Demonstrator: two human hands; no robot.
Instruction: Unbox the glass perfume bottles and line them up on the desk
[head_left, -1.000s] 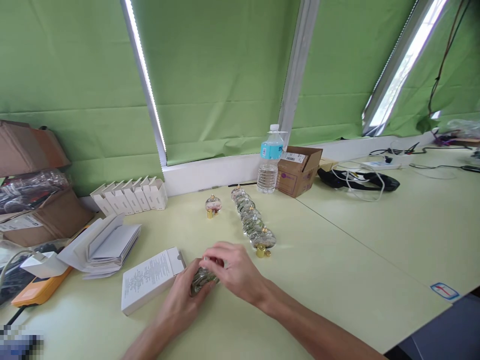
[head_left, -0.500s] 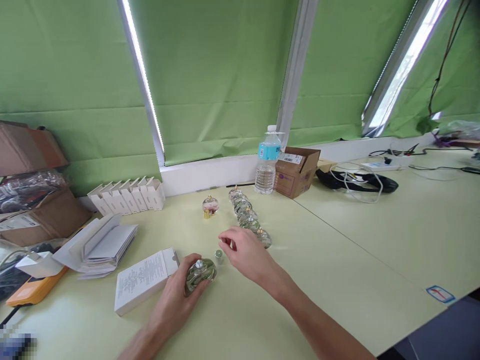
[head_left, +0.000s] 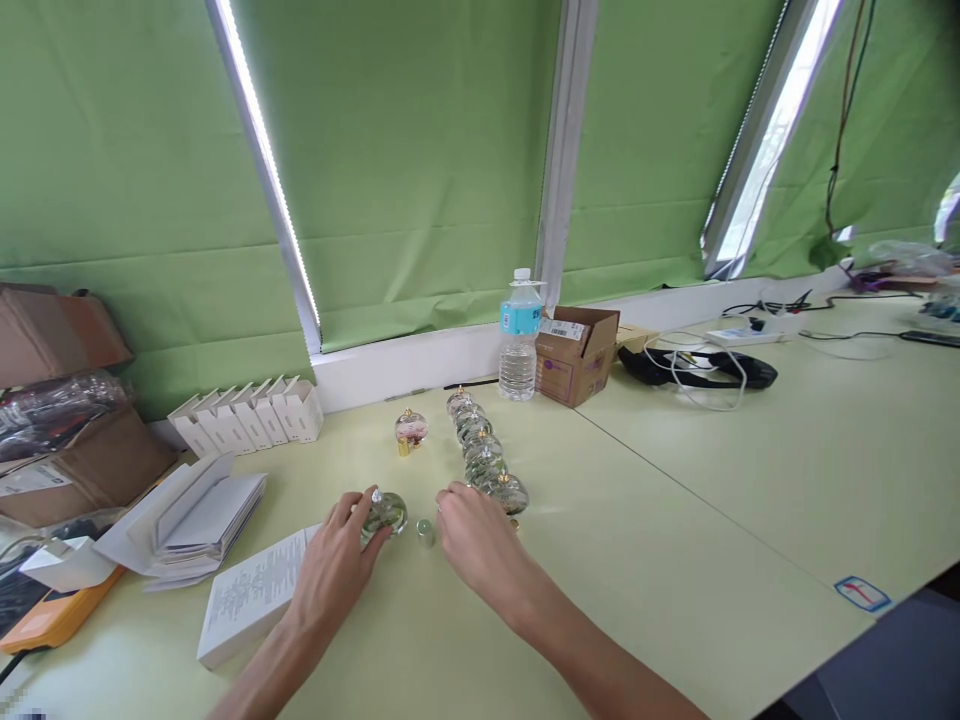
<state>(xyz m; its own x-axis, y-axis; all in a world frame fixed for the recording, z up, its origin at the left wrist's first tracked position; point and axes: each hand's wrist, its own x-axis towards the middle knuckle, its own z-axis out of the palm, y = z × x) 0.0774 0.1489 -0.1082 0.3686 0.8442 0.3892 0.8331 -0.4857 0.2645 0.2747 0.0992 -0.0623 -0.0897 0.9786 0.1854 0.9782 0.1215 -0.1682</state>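
Observation:
My left hand [head_left: 341, 545] grips a round green glass perfume bottle [head_left: 386, 513] with a silvery spray top, thumb and fingers at its left side. A small green cap [head_left: 425, 532] stands on the table between my two hands. To the right of that cap, my right hand [head_left: 476, 535] is closed with its fingertips curled under. Whatever it may pinch is hidden. Just beyond it runs a row of several similar glass bottles [head_left: 484, 452]. A bit of gold [head_left: 515, 523] shows beside its knuckles. A white printed box [head_left: 251, 595] lies by my left wrist.
Farther back stands a pinkish bottle [head_left: 411, 427] with a gold cap [head_left: 403, 446] before it. White cartons [head_left: 247, 415] line the wall. A water bottle [head_left: 519, 345] and cardboard box [head_left: 577, 360] stand behind the row. Papers [head_left: 195, 525] lie at left, a black strap-like object [head_left: 697, 368] at right.
The view has shifted slightly. My left hand has moved the green bottle a little away from the green cap. My right hand has come nearer, its fingers now turned down and hidden.

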